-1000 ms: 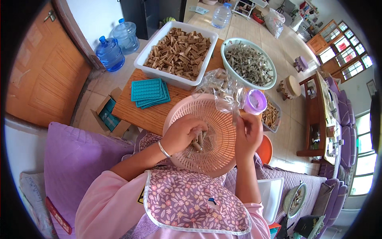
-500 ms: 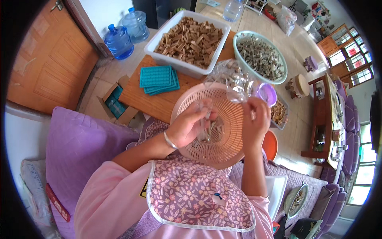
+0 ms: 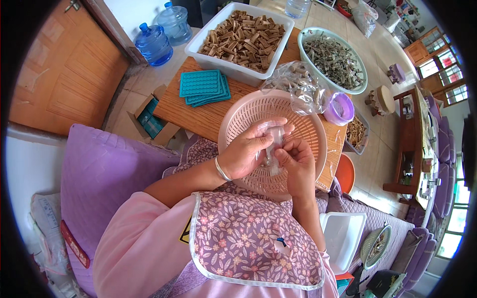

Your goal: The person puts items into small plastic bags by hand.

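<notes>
Over the pink slatted basket (image 3: 243, 115), my left hand (image 3: 242, 153) grips a small clear plastic bag (image 3: 274, 151), its thumb and fingers curled round it. Whatever lies inside the bag is too glossy and small to make out. My right hand (image 3: 301, 166) is at the bag's right edge, thumb and fingers pinched together on it. The basket sits in front of me, partly against the wooden table. Just beyond the basket lies a larger clear plastic bag (image 3: 300, 88) with brownish pieces in it. A purple round tub (image 3: 340, 109) stands to its right.
On the table (image 3: 174, 102) are stacked teal sheets (image 3: 201, 84) and a white bin (image 3: 198, 54) of folded brown pieces. A pale green basin (image 3: 304, 47) holds grey-green pieces. An open carton (image 3: 166, 131) stands left, an orange bucket (image 3: 346, 174) right. Water jugs (image 3: 154, 47) stand by the wall.
My right hand has come down and left from the basket's right rim to the small bag in my left hand. The view has shifted slightly.
</notes>
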Demonstrator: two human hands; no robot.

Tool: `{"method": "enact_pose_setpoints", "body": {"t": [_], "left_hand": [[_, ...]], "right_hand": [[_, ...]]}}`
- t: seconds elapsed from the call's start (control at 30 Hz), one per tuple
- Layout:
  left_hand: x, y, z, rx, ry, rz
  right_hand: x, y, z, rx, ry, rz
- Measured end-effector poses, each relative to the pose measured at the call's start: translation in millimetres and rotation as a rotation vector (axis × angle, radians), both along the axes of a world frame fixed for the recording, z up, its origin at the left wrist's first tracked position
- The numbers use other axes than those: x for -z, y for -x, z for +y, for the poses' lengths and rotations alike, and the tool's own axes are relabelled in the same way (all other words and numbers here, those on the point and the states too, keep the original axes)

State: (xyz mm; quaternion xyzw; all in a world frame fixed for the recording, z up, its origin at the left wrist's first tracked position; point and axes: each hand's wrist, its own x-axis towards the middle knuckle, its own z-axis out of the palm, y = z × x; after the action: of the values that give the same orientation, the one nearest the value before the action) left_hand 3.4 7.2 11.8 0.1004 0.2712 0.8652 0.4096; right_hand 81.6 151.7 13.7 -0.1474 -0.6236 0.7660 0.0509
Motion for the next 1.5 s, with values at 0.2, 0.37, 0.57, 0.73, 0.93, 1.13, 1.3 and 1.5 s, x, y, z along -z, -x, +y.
{"method": "enact_pose_setpoints", "body": {"t": [0.2,0.37,0.57,0.73,0.93,1.13,1.3,1.5], "left_hand": [[-1,-5,8,-0.012,0.100,0.141],[4,-1,6,-0.017,0.046,0.016],[5,3,4,-0.186,0.105,0.041],[6,25,-24,-0.304,0.174,0.350],[-13,8,-27,-0.256,0.568,1.077],[-19,11,-14,-0.207,0.621,1.054],[-5,15,-9,-0.124,0.506,0.695],[-21,12,-15,-0.209,0.622,0.833]], "right_hand": [[4,6,-5,0.053,0.094,0.070],[4,0,-5,0.042,0.160,0.052],[6,-4,1,0.086,0.182,0.008],[10,-6,10,0.171,0.160,0.064],[11,-7,10,0.161,0.160,0.132],[4,-11,8,0.093,0.067,0.139],[-7,-12,6,0.090,-0.051,0.022],[-1,-9,7,0.145,-0.079,0.096]]}}
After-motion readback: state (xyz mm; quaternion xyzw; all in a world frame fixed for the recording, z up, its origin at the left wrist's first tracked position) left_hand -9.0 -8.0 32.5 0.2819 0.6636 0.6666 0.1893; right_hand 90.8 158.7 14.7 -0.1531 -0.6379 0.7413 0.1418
